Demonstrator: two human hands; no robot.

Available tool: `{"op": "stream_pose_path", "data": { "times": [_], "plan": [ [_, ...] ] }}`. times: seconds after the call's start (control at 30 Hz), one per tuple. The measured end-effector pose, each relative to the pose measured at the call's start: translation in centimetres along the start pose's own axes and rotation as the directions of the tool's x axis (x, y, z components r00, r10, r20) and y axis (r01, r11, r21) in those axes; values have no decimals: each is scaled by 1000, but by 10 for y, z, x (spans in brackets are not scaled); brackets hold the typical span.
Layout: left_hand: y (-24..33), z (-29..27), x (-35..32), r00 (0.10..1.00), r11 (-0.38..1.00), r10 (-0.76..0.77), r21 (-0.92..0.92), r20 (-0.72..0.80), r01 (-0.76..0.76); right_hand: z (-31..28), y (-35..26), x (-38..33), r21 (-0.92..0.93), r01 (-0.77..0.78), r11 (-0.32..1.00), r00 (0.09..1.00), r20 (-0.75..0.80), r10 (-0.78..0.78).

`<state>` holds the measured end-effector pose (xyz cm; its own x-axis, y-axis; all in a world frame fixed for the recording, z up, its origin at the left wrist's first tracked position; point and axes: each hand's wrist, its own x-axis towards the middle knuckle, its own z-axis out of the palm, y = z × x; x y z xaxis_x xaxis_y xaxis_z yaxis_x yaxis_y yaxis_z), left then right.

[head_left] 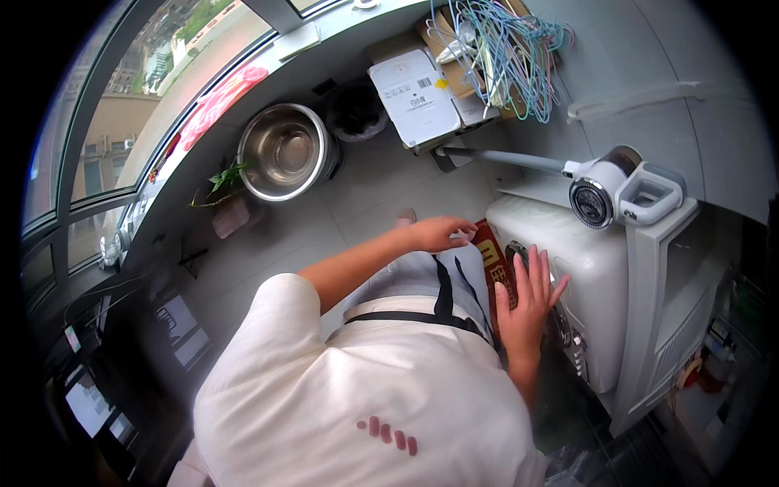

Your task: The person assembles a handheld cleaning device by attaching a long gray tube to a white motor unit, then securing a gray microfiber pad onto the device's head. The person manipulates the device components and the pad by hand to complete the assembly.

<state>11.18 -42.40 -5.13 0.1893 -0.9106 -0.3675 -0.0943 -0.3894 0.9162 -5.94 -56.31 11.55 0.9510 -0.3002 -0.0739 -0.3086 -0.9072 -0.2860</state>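
My left hand (443, 234) hangs over my left thigh, fingers loosely bent and apart, nothing visible in it. Beside it, my right hand (526, 300) is raised with the fingers spread and holds nothing. Just right of that hand stands a glossy white hard-shell case, like a suitcase (588, 268); whether the fingertips touch it I cannot tell. Dark fittings show along its near side, partly hidden by the hand. Between my leg and the case is a red box (492, 253) with gold marks.
A cordless stick vacuum (596, 199) lies over a white shelf unit (649, 284) at the right. Cartons (414, 97) and tangled pastel hangers (515, 57) are at the far wall. A steel pot (280, 185), a dark bin (357, 122) and a potted plant (230, 174) stand left.
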Motion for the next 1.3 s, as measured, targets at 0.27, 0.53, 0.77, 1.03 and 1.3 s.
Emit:
{"op": "stream_pose_path", "data": {
  "times": [0.27, 0.53, 0.77, 1.03, 1.3],
  "plan": [
    [-15, 10, -15, 970, 975, -139, -199, -198, 99, 1, 20, -35, 37, 5, 999, 1000, 2, -5],
    [-7, 99, -5, 915, 951, -274, -227, -295, 211, -1, 96, -131, 106, -8, 994, 997, -73, 16],
    [25, 302, 23, 990, 971, -131, -195, 46, 138, -11, 217, -267, 82, -200, 976, 931, -293, 215],
    [83, 374, 27, 939, 981, 58, 157, 339, -118, -45, 287, -352, 158, -387, 909, 775, -478, 413],
    [174, 358, 74, 942, 945, 236, 168, 240, -280, -61, 260, -371, 164, -418, 894, 736, -516, 439]
  ]
}}
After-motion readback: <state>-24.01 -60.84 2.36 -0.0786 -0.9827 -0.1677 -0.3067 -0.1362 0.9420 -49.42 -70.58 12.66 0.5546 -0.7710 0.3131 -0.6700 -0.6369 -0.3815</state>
